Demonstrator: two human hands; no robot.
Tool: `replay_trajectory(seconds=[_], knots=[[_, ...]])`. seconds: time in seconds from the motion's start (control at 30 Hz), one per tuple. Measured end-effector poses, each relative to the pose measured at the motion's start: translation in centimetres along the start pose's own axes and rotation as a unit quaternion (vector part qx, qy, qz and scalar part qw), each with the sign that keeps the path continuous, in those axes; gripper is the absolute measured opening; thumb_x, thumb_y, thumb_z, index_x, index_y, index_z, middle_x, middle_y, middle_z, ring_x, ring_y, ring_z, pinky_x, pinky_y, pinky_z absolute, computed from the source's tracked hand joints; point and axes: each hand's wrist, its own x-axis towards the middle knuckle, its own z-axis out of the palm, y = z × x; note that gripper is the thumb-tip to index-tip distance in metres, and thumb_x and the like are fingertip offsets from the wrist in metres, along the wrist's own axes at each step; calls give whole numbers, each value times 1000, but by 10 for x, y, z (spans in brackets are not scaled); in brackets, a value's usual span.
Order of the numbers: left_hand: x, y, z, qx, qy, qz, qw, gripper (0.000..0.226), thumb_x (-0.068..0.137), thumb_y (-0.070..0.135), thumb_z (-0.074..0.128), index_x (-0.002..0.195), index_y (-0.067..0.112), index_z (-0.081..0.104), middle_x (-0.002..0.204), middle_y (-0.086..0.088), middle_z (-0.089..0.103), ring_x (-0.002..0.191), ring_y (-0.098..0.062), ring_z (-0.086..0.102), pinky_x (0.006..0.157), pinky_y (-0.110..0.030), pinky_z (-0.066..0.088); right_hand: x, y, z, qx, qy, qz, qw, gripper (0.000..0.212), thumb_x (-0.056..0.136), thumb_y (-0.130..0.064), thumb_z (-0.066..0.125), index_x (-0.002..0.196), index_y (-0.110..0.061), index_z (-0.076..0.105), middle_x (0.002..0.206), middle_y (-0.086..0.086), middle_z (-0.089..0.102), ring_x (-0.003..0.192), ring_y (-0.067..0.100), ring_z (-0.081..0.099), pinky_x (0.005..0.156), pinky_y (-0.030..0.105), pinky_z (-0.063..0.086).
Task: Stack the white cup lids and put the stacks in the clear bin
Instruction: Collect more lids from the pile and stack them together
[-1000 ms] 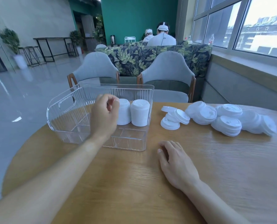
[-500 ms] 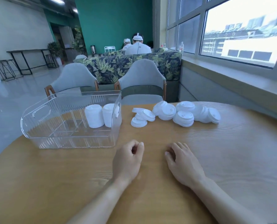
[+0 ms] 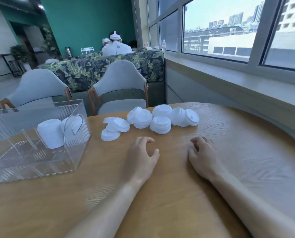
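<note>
Two stacks of white cup lids stand side by side inside the clear bin at the left of the round wooden table. A loose heap of white lids lies beyond my hands, with a few single lids at its left end. My left hand hovers just short of the heap, fingers loosely curled, holding nothing. My right hand rests on the table to the right, fingers relaxed and empty.
Two grey chairs stand behind the table's far edge, with a leaf-patterned sofa back behind them. A window sill runs along the right. People sit far off at the back.
My left hand has come out of the bin and moved right across the table toward the loose lids. The view has swung right. My right hand has stayed on the table.
</note>
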Motion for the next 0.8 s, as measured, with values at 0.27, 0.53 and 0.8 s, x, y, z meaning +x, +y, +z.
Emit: replay_trajectory(seconds=[0.27,0.53,0.8], knots=[[66,-4,34,116,10,92,989,53,95,45,64,140,22,50,157,5,37,146,-12,24,118,-27,22,57,21,-3,12,50,44,998,47,98,-38,55,139,-15,51,141,4,51,135,22,39,104,34,34],[108,-18,55,151,31,114,981,56,90,55,60,133,20,55,149,2,48,136,-20,39,112,-38,36,111,35,9,46,74,59,994,72,91,-60,61,143,-13,46,145,6,50,138,23,36,109,36,33],[113,-15,57,175,56,109,977,61,87,65,45,131,24,55,138,8,56,137,-18,38,111,-33,25,143,34,16,71,33,48,996,78,76,-67,73,135,-21,52,134,-2,58,130,19,49,105,40,42]])
